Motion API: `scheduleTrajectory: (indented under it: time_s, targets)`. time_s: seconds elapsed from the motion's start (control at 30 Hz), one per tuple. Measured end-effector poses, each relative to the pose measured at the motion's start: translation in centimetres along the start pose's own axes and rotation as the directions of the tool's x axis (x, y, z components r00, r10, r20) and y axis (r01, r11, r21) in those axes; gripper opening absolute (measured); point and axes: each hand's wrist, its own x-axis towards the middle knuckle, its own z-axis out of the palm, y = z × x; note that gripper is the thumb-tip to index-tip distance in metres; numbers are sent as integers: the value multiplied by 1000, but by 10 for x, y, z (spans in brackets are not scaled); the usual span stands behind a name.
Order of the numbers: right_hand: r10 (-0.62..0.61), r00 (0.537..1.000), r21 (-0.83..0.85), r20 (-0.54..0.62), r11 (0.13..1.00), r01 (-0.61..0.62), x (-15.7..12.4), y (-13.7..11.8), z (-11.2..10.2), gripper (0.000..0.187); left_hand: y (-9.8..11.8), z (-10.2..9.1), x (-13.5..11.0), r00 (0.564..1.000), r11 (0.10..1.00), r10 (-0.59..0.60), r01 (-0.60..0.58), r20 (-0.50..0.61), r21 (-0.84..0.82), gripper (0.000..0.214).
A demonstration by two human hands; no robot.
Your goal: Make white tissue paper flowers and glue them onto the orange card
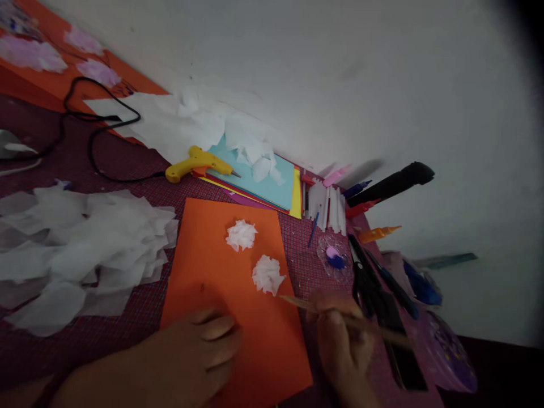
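An orange sheet of paper (221,272) lies on the table with two crumpled white paper flowers (241,234) on its upper part. My left hand (191,351) rests on the sheet's lower left, fingers loosely bent and pressing down with nothing seen in them. Beyond the sheet's right edge, my right hand (344,340) is closed around a thin, light wooden stick (300,302). Its tapered end points left, close below the lower paper flower (268,275). Motion blur hides whether this stick is a brush or a pencil.
White tissue pieces (93,243) are heaped at left. A yellow glue gun (199,163) with a black cord rests partly on coloured sheets (263,181). Glue sticks (327,204), a paint dish (334,258), scissors (361,277) and a dark phone (403,351) line the right, beside the wall.
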Motion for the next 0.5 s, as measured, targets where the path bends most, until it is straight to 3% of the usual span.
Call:
scheduleTrajectory:
  time_s: [0.07, 0.13, 0.23, 0.33, 0.4, 0.5]
  targets:
    - [184, 975, 154, -124, 974, -164, 8, 7, -1, 18, 5, -3, 2, 1000, 1000, -5, 5, 6, 11, 30]
    - [300, 943, 235, -143, 936, -262, 18, 16, -3, 21, 12, -2, 4, 1000, 999, 11, -10, -9, 30, 29]
    - [464, 885, 352, -35, 835, -423, 29, 29, -5, 27, 21, 3, 4, 998, 998, 18, -14, -61, 66, 24]
    - [588, 800, 427, 120, 697, -576, 32, 36, -7, 30, 21, 9, 3, 997, 994, 59, -55, -41, 97, 25]
    - [629, 748, 494, 210, 592, -637, 32, 37, -8, 31, 19, 10, 4, 993, 990, 102, -96, -56, 103, 23]
    - [633, 720, 574, 285, 489, -657, 33, 34, -9, 27, 19, 2, 5, 995, 994, 97, -95, -29, 59, 21]
